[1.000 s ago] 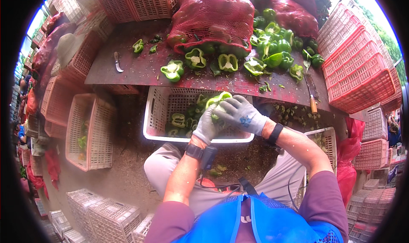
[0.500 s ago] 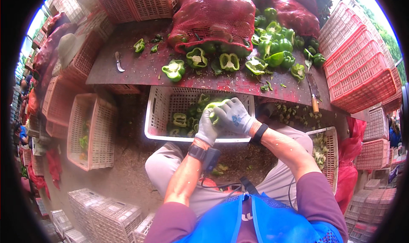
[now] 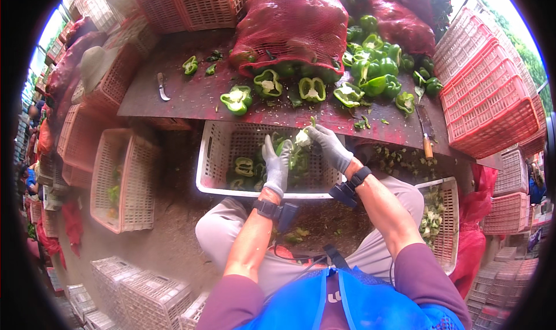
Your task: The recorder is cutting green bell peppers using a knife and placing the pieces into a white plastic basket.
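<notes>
dark work table (image 3: pixel 185 103) crosses the place, with a white crate (image 3: pixel 255 195) below its edge. over this crate, the left hand (image 3: pixel 277 169) has thumb and fingers spread apart, while the right hand (image 3: pixel 335 149) pinches a pale core (image 3: pixel 302 139). half a second ago both hands were together on one green pepper; now they are separated, so the core seems to be out. cut peppers (image 3: pixel 244 167) lie in the crate. farther away, on the table, is a red net sack (image 3: pixel 289 32).
</notes>
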`<state>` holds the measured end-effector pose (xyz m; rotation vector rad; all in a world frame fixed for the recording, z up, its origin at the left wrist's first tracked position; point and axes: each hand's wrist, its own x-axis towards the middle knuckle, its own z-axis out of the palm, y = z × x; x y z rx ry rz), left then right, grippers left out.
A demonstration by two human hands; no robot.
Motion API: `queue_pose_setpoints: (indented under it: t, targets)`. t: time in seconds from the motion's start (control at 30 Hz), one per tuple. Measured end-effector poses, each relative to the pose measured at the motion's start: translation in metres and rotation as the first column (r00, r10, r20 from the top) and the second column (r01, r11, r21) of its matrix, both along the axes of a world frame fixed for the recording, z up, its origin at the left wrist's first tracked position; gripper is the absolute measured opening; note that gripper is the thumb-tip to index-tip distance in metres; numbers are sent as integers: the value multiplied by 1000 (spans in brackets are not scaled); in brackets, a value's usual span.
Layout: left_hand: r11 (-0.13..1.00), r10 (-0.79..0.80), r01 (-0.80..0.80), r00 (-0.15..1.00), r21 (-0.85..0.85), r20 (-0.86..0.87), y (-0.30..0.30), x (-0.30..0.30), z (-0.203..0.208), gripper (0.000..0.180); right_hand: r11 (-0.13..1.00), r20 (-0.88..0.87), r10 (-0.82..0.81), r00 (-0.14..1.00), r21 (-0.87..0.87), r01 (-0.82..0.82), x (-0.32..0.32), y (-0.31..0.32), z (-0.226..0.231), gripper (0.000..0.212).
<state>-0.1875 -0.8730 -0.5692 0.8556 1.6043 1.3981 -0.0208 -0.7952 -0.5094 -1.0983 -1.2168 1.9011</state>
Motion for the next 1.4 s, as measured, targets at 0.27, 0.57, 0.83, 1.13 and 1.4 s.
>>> queue_pose_setpoints:
  t: [0.27, 0.57, 0.83, 1.13, 1.4]
  targets:
    - [998, -17, 29, 968, -48, 249, -4, -12, -8, 45, 842, 365, -313, 877, 534, 78, 92, -22, 55, 23]
    - [967, -151, 233, 857, -108, 493, -3, 4, 0, 39, 951, 881, 15, -472, -159, -266, 337, -57, 108, 51]
    - [966, -141, 227, 864, -124, 484, -9, 4, 9, 41, 396, 736, -496, 461, 664, -634, 83, 68, 63, 39]
    - [963, -143, 241, 836, -119, 530, -10, 1, 9, 44, 617, 949, -299, 104, 275, -737, -13, 161, 16, 29]
    - [983, -78, 172, 720, -69, 689, -22, -1, 33, 82, 746, 617, 312, 722, 311, -589, 15, 7, 51, 37]
